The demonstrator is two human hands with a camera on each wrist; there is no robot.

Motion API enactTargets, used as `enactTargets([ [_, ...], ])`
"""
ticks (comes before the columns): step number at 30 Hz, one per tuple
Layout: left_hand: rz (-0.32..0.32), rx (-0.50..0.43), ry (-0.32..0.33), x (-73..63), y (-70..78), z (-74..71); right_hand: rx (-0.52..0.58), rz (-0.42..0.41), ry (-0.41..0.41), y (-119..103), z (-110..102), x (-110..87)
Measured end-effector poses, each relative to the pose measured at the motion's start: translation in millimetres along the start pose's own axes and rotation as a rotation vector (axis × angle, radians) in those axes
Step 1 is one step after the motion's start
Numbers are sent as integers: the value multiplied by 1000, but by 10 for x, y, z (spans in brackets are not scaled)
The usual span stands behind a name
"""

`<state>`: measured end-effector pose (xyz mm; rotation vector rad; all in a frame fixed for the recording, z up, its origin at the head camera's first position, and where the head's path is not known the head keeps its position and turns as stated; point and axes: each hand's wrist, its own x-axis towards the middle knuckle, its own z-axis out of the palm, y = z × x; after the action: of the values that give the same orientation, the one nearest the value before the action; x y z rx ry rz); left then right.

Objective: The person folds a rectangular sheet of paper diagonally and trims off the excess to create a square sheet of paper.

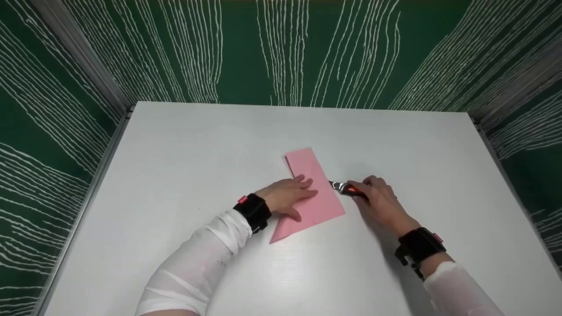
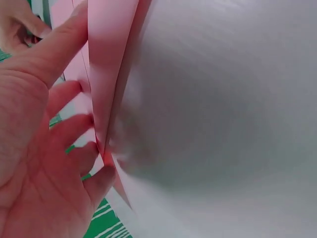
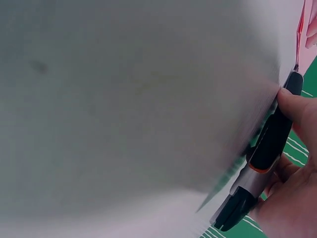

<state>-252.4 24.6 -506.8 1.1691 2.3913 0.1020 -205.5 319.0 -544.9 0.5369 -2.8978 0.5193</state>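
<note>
Her left hand [image 1: 287, 196] lies flat, fingers straight, pressing the folded pink paper [image 1: 312, 193] down near the middle of the white table [image 1: 184, 166] — at the paper's right edge, the right hand [image 1: 380, 199] grips a utility knife [image 1: 347, 188], tip touching the sheet

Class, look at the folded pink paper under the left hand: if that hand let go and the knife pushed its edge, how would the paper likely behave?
The pink paper looks thin and light, so it would probably slide on the smooth white table. Its folded layers likely gape or flex. The left hand pressing flat on it, beside the right hand holding the knife, suggests it needs pinning.
</note>
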Motion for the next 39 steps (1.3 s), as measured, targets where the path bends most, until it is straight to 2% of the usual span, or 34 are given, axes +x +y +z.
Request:
enactTargets([
  [5,35,15,-16,7,-3,-12,4,-2,24,-6,30,30],
  [16,28,35,-25,-26,22,-26,-1,19,27,-87,60,112],
  [25,29,43,-45,-22,43,-29,-20,-37,75,-64,116,101],
  [39,18,82,-55,-1,63,-28,-13,80,38,-157,128,139],
])
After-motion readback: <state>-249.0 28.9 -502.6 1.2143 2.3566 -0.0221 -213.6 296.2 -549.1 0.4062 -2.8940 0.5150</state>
